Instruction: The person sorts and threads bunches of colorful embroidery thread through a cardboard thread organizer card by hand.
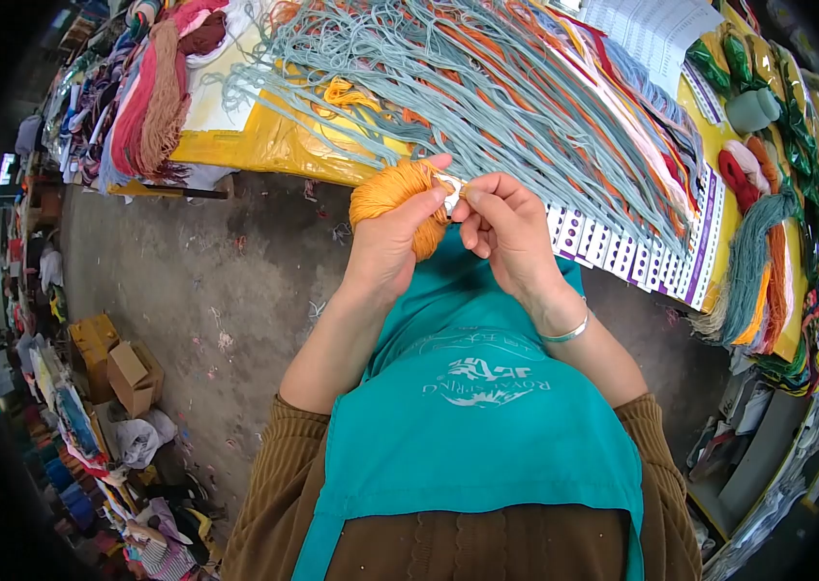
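View down from the head onto work in hand at a yarn bench.

The bench (pixel 264 145), under a yellow cover, runs across the far side and down the right. A bare concrete floor (pixel 197 281) lies to the left of it.

A teal apron (pixel 487 436) fills the near centre. It carries one white printed logo (pixel 487 382), seen upside down, which reads "ROYAL SPRING".

A broad sheaf of loose strands (pixel 487 87), mostly grey-blue with orange and pink among them, lies spread over the bench. Hanks of pink and brown yarn (pixel 153 97) lie at its far left end.

One printed sheet (pixel 656 34) lies at the far right, its lines too small to read. One strip of white sample cards (pixel 632 254) with purple-edged holes lies along the bench edge. Its markings cannot be read.

Two cardboard boxes (pixel 134 373) stand on the floor at the left. The nearer one is open, and its contents cannot be made out.

The left hand (pixel 390 237) is closed around one orange skein (pixel 385 189), held in the air just in front of the bench edge, above the apron.

The right hand (pixel 506 223), touching the left, has its thumb and forefinger pinched together on one small white tag (pixel 450 189) at the skein's right end. Any print on the tag is too small to tell.

One silver bangle (pixel 569 332) circles the right wrist.
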`<action>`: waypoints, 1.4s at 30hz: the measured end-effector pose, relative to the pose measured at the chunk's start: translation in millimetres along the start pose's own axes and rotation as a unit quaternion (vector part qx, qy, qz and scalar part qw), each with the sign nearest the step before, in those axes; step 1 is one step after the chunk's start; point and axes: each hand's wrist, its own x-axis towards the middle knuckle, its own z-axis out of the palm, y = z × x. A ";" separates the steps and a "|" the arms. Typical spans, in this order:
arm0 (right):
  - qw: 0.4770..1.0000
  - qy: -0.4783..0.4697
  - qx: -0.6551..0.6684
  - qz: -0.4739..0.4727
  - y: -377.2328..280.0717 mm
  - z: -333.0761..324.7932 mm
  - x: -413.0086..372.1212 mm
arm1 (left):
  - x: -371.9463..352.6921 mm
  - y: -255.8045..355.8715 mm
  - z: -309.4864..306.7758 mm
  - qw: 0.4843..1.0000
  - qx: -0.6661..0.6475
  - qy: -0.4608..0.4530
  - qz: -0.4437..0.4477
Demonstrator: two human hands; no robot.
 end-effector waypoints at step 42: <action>0.998 -0.009 0.022 0.057 -14.0 0.5 1.7 | 4.4 -0.6 -0.8 1.000 -0.011 -0.019 -0.015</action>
